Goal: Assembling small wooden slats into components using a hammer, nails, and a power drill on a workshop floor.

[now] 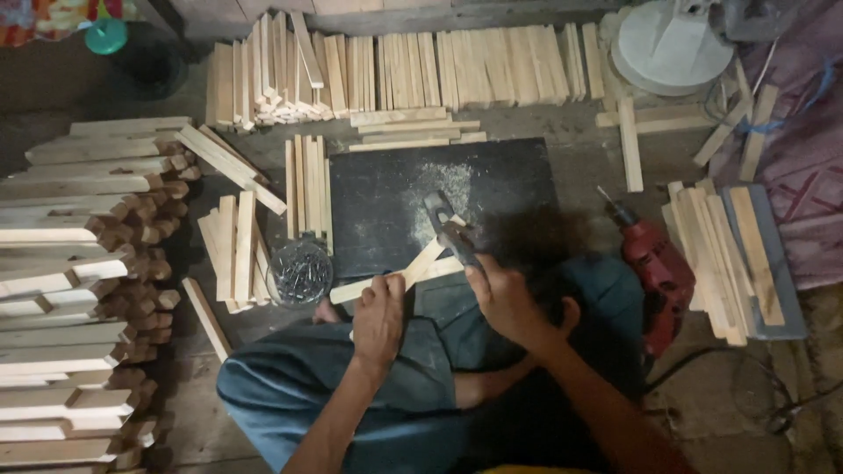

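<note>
My right hand [507, 301] grips the handle of a hammer [446, 228] whose dark head rests over two crossed wooden slats [420, 270]. My left hand [379, 318] pinches the near end of those slats, holding them on a dark square work board [492, 175] dusted with sawdust. A round tin of nails [299, 272] stands just left of the slats. My legs in blue-grey trousers lie below the board.
A red electric drill [654, 268] lies to the right, beside a pile of slats [724, 254]. Rows of wooden slats [413, 70] line the far side. A tall stack of notched pieces [79, 290] fills the left. A white round base [672, 44] sits at the top right.
</note>
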